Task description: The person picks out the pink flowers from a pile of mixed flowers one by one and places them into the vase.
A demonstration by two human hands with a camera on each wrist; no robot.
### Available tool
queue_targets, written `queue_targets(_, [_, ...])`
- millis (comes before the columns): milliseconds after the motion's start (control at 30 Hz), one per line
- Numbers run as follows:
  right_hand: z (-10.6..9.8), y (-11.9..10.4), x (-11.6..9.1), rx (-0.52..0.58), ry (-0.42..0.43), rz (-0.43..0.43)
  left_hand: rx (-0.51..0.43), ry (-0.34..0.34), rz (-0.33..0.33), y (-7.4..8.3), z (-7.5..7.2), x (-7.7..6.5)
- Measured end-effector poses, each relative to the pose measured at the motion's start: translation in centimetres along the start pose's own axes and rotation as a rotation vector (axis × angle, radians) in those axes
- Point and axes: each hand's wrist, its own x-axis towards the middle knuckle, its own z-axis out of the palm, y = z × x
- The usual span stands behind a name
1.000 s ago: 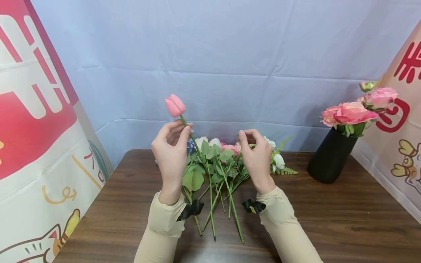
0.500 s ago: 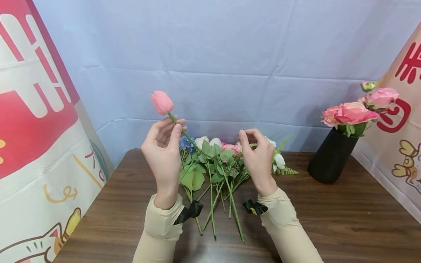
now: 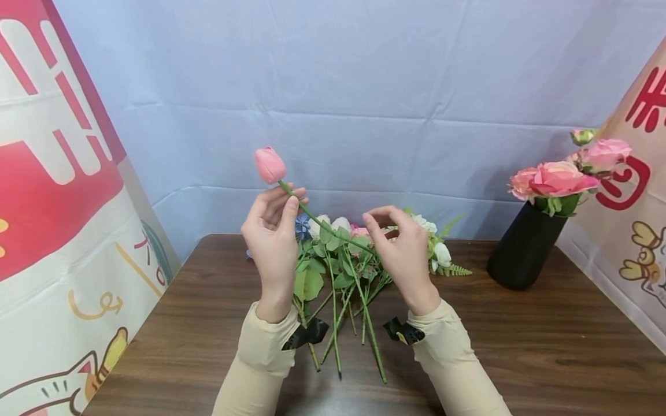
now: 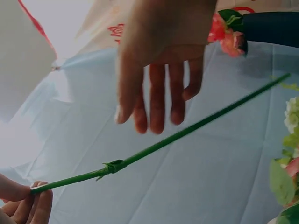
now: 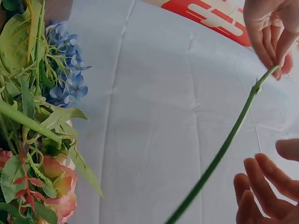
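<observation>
A pink tulip (image 3: 270,165) is held up at a slant by my left hand (image 3: 273,242), whose thumb and fingers pinch its green stem just below the bloom. In the left wrist view the stem (image 4: 187,133) runs up to the right, with a small knot partway along. My right hand (image 3: 406,248) hovers near the lower stem. The right wrist view shows a gap between the right hand's loosely bent fingers (image 5: 266,179) and that stem. Under both hands lies a pile of artificial flowers with leaves (image 3: 307,283), its stems pointing toward me.
A black vase (image 3: 525,248) with pink roses (image 3: 562,178) stands at the right of the brown wooden table (image 3: 520,346). White flowers (image 3: 441,254) and blue flowers (image 5: 67,65) belong to the pile. A pale blue cloth (image 3: 333,86) hangs behind.
My left hand swung the tulip to the left, then came partway back right, and the stem now leans more. The right hand shifted slightly left, its thumb and fingers spreading apart.
</observation>
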Motion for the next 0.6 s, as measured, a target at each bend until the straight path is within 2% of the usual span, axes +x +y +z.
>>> queue_targets(200, [0.2, -0.4, -0.2, 0.004, -0.094, 0.011, -0.003, -0.035, -0.026, -1.9, 0.4, -0.1])
queue_targets(367, [0.5, -0.6, -0.3, 0.014, -0.154, 0.008, -0.007, -0.042, -0.078, -3.2, 0.7, -0.4])
queue_targets(600, [0.8, -0.7, -0.5, -0.052, -0.222, 0.007, -0.016, -0.036, -0.120, -4.3, 1.3, -0.8])
